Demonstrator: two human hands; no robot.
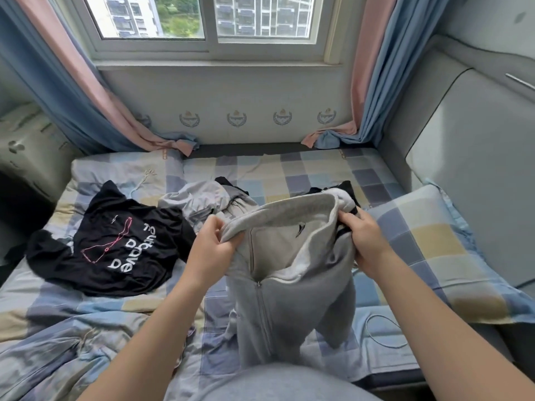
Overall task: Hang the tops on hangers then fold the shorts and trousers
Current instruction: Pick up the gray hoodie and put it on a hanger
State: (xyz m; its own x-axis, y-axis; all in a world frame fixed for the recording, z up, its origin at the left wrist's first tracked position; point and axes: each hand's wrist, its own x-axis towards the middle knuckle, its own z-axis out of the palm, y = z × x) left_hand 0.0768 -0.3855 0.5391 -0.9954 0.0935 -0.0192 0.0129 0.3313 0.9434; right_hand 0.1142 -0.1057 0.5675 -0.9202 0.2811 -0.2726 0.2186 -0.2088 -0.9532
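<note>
The grey zip-up fleece top (pixel 292 302) hangs between the two hands above the bed (pixel 289 169), its hem slumped onto the sheet near the person's lap. The left hand (pixel 211 250) pinches one side of the thick, ribbed neck opening with curled fingers. The right hand (pixel 367 241) grips the opposite side the same way, so the opening gapes between the fingers and shows a paler, fuzzy lining. The zip (pixel 258 285) is undone at the top and closed below.

Just beyond the left fingers lies a crumpled pale grey garment (pixel 199 198). Farther out on that side, a black T-shirt (pixel 115 244) with white lettering is spread flat, apart from the top. Dark fabric (pixel 347 188) peeks out past the right fingers. A checked pillow (pixel 428 241) sits just outside the right hand, and a thin white cable (pixel 385 331) loops on the sheet beneath that forearm. Open checked sheet stretches beyond the fingers to the wall under the window (pixel 208 18).
</note>
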